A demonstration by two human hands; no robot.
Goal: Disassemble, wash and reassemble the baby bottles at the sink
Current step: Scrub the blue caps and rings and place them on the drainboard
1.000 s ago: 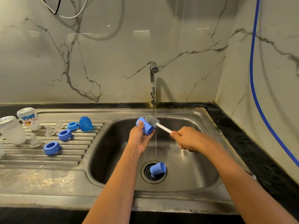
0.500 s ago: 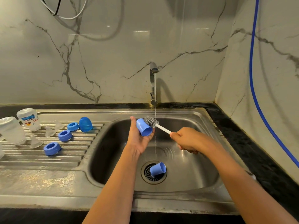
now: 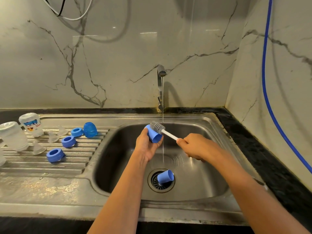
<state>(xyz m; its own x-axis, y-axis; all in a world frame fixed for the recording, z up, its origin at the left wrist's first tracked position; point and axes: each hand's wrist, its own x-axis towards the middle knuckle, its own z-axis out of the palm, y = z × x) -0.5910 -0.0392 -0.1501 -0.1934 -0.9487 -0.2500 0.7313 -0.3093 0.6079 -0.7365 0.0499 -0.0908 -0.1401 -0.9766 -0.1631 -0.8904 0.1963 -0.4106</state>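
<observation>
My left hand (image 3: 146, 146) holds a blue bottle cap (image 3: 154, 134) over the sink basin (image 3: 199, 181), just left of the thin water stream. My right hand (image 3: 194, 146) grips the white handle of a bottle brush (image 3: 158, 127); its grey bristle head lies against the outside of the cap. A second blue cap (image 3: 165, 176) lies on its side on the drain. On the drainboard (image 3: 81, 159) at left stand two upturned clear bottles (image 3: 13, 135), one printed bottle (image 3: 31, 123), three blue collar rings (image 3: 54, 155), clear teats (image 3: 38, 147) and a blue dome lid (image 3: 90, 129).
The tap (image 3: 161, 86) runs at the back of the sink. A blue hose (image 3: 268, 81) hangs down the right wall. Black counter (image 3: 263, 154) borders the sink on the right and behind. Cables (image 3: 67, 12) hang at the upper left.
The cap has turned in my left hand so its open end points down and right. The brush head has slid along the cap's outer side. My right hand has barely moved.
</observation>
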